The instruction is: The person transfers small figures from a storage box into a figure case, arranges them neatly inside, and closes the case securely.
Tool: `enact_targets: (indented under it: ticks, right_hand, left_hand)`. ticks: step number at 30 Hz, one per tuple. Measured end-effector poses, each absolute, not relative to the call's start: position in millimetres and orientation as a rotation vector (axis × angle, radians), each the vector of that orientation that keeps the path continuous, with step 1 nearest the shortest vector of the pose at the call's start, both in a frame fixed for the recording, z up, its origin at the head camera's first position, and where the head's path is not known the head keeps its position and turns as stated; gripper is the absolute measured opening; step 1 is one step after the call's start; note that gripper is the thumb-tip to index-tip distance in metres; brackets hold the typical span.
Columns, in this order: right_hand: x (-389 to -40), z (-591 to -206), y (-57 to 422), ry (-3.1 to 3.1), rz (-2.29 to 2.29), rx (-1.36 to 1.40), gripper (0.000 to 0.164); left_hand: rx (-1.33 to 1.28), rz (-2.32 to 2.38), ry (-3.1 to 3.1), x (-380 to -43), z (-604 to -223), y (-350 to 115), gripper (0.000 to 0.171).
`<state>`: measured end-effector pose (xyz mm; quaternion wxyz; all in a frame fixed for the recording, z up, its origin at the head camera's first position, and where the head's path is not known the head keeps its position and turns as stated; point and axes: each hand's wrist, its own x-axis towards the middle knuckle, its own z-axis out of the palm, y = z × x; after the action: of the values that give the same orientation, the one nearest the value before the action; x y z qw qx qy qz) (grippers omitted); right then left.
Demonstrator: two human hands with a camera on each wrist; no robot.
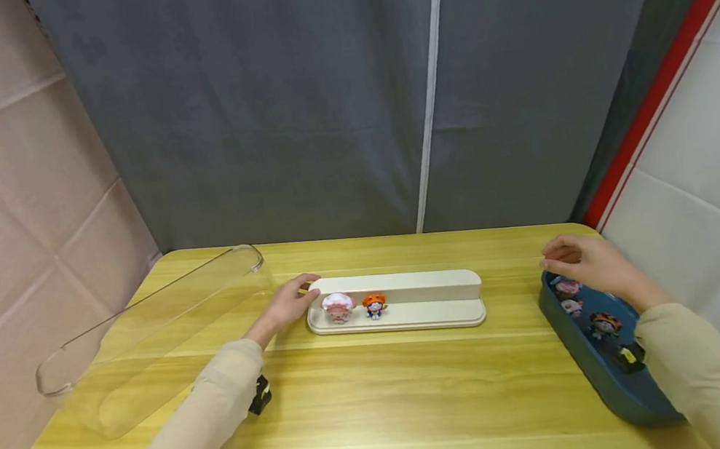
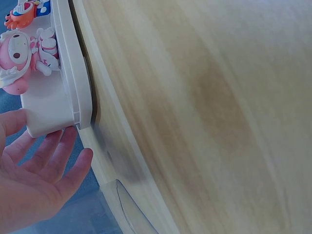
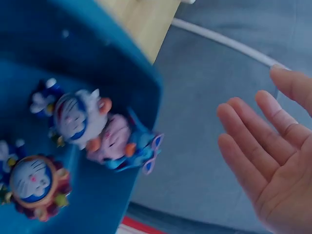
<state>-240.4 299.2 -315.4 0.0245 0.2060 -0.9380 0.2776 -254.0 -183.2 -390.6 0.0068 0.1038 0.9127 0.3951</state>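
Observation:
My left hand (image 1: 287, 303) holds the left end of a long white two-level display stand (image 1: 431, 312); in the left wrist view the thumb and fingertips lie at its end. On the stand's lower level sit a pink figurine (image 1: 339, 308) with a white cap and a blue-and-white cat figurine (image 1: 374, 306) with an orange hat. My right hand (image 1: 592, 269) hovers over the far end of a dark blue tray (image 1: 579, 362), its palm bare and fingers loosely extended in the right wrist view. In the tray lie several cat figurines (image 3: 33, 180), one with a flower-like collar.
A clear plastic cover (image 1: 161, 340) lies on the left of the wooden table (image 1: 417, 394). A small black object (image 1: 260, 396) is beside the left forearm. Near the right sleeve, a black item with a yellow mark (image 1: 629, 356) sits in the tray. Grey curtain (image 1: 256, 118) stands behind.

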Motion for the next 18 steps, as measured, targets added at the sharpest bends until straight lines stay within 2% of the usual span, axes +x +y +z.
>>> enact_targets:
  ticks: [18]
  right_hand:
    - [-244, -342, 337, -2.797, 0.824, 0.492, 0.033]
  left_hand:
    - [0.336, 1.223, 2.862, -252, -388, -182, 0.033]
